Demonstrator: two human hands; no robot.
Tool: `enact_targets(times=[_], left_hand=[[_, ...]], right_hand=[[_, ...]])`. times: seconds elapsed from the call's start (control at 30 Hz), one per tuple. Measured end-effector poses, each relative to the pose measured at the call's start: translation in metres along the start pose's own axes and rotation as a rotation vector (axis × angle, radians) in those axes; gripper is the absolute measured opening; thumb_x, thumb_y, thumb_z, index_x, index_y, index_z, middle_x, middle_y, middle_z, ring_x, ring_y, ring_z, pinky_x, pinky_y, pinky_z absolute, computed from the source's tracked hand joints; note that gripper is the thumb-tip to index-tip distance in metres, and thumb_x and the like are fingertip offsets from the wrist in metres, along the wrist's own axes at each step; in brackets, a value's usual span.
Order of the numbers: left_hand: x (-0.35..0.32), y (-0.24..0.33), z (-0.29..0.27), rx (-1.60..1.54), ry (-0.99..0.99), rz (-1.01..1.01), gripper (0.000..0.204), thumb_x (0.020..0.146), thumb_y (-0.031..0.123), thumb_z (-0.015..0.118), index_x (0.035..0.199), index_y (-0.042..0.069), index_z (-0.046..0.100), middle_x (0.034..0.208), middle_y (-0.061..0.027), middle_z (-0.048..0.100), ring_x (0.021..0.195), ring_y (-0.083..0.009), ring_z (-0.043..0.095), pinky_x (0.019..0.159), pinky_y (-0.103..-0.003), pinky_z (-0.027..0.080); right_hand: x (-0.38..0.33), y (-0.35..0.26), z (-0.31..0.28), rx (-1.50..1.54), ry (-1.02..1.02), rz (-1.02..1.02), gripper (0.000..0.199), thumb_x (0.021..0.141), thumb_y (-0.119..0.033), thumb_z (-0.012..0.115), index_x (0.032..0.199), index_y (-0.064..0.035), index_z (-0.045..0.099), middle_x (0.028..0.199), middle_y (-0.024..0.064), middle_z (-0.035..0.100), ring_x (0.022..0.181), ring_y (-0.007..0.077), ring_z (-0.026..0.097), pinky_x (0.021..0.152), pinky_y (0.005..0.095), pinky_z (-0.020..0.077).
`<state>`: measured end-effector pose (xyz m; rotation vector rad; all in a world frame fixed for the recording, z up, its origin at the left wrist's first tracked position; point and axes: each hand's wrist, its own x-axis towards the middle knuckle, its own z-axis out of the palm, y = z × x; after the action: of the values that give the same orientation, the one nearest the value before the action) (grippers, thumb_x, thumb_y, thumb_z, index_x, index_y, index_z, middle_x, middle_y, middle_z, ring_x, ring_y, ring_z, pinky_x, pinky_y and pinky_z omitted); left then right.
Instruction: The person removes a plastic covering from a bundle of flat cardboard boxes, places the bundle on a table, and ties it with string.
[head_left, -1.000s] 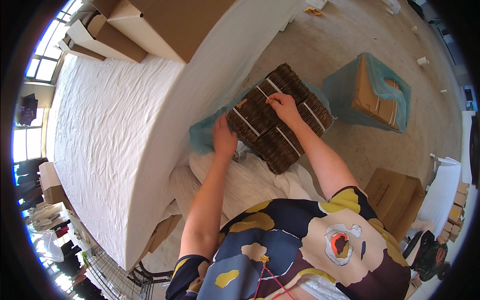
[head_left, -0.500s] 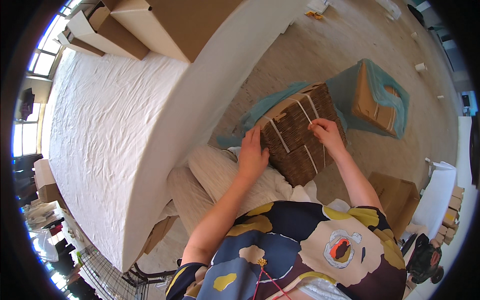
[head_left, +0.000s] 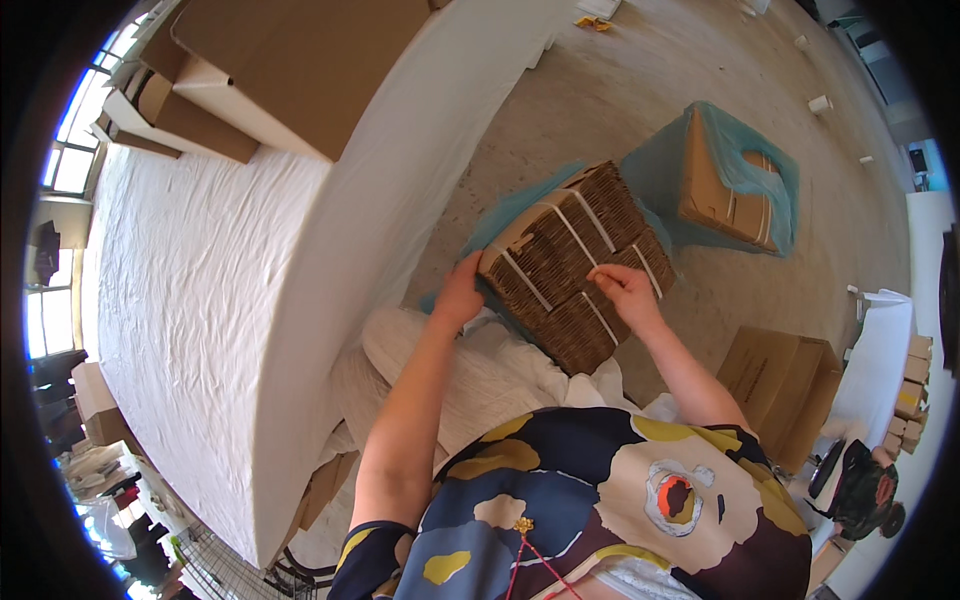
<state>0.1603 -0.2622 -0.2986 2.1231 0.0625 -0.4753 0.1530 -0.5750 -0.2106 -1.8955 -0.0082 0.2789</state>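
Note:
Bundles of brown flat-packed cardboard (head_left: 565,325), their layered edges facing up, lie at my knees with a teal plastic wrap (head_left: 500,215) around their far left side. White straps cross them. With thumb and fingertips together, my right hand (head_left: 625,295) pinches a white strap (head_left: 578,240) near the middle. My left hand (head_left: 462,293) grips the near-left edge of the cardboard, its fingers partly hidden against the side.
A white-draped table (head_left: 200,300) fills the left, with open cardboard boxes (head_left: 290,75) at its far end. Another teal-wrapped cardboard bundle (head_left: 710,180) stands on the floor beyond. Right of me is an open carton (head_left: 775,385); a dark bag (head_left: 865,490) lies farther right.
My left hand has slid from the top of the cardboard down to its left edge. My right hand keeps its pinch on the strap. The whole view has shifted slightly.

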Motion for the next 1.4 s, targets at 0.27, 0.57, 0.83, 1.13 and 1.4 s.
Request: enact_targets(times=[0.27, 0.57, 0.83, 1.13, 1.4], left_hand=[[-0.010, 0.111, -0.027, 0.100, 0.360, 0.311, 0.039, 0.082, -0.008, 0.054, 0.118, 0.004, 0.063, 0.111, -0.0169, 0.062, 0.104, -0.0370, 0.059, 0.091, -0.045, 0.048], [-0.034, 0.119, 0.023, 0.415, 0.244, 0.349, 0.035, 0.080, 0.000, 0.067, 0.114, 0.007, 0.061, 0.109, -0.0134, 0.052, 0.101, -0.0343, 0.055, 0.081, -0.045, 0.051], [-0.031, 0.140, 0.009, 0.584, 0.203, 0.372, 0.025, 0.072, 0.006, 0.077, 0.089, 0.008, 0.060, 0.105, -0.0101, 0.050, 0.101, -0.0325, 0.053, 0.078, -0.044, 0.049], [-0.014, 0.138, 0.020, 0.594, 0.077, 0.569, 0.017, 0.077, 0.010, 0.074, 0.091, 0.009, 0.064, 0.099, -0.0064, 0.059, 0.102, -0.0309, 0.056, 0.081, -0.044, 0.051], [-0.018, 0.143, 0.016, 0.444, 0.005, 0.485, 0.016, 0.081, 0.018, 0.073, 0.079, 0.005, 0.063, 0.079, -0.0082, 0.060, 0.086, -0.0318, 0.057, 0.072, -0.045, 0.049]], right_hand=[[-0.019, 0.008, 0.040, -0.147, -0.047, -0.067, 0.016, 0.091, -0.010, 0.062, 0.105, -0.0045, 0.068, 0.092, 0.0164, 0.071, 0.084, 0.0312, 0.069, 0.074, 0.0360, 0.0535], [-0.016, -0.007, 0.051, -0.367, -0.132, -0.165, 0.024, 0.082, -0.006, 0.063, 0.106, -0.0034, 0.065, 0.093, 0.0158, 0.066, 0.084, 0.0368, 0.066, 0.074, 0.0435, 0.0523], [-0.002, 0.013, 0.012, -0.139, -0.091, -0.045, 0.026, 0.077, 0.000, 0.067, 0.104, -0.0014, 0.069, 0.085, 0.0102, 0.067, 0.077, 0.0198, 0.067, 0.072, 0.0344, 0.0536], [0.004, 0.008, 0.010, -0.008, -0.211, 0.107, 0.018, 0.081, -0.007, 0.068, 0.097, 0.0004, 0.072, 0.079, 0.0059, 0.069, 0.073, 0.0112, 0.062, 0.067, 0.0289, 0.0503], [0.010, 0.016, 0.005, 0.118, -0.282, 0.182, 0.020, 0.086, -0.009, 0.061, 0.100, 0.0012, 0.071, 0.080, 0.0075, 0.069, 0.070, 0.0131, 0.063, 0.066, 0.0297, 0.0518]])
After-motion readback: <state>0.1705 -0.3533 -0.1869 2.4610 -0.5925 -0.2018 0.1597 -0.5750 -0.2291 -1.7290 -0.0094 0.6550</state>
